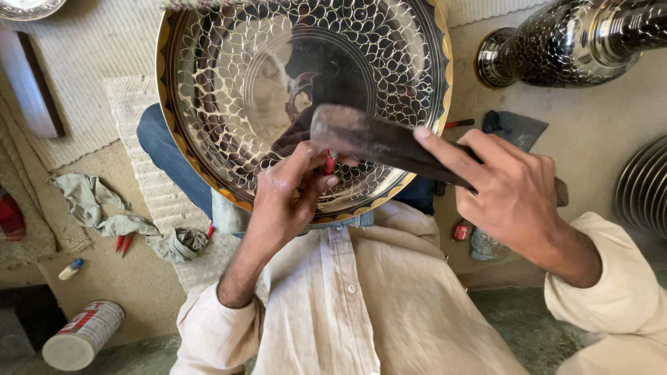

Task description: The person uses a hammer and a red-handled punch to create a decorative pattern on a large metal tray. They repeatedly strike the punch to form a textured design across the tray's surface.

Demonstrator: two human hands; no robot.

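A crumpled grey-green rag (111, 219) lay on the tan floor (104, 278) at the left, with red-handled tools (124, 242) just beside it. A white can (83, 335) with a red label lay on its side nearer the lower left corner; a small pale tube (70, 269) with a blue cap sat between can and rag. A woven mat (83, 48) covered the upper left. At the upper right, an engraved metal vase (570, 42) lay tilted. Below it sat a dark cloth (517, 128). Ribbed metal ware (643, 187) showed at the right edge.
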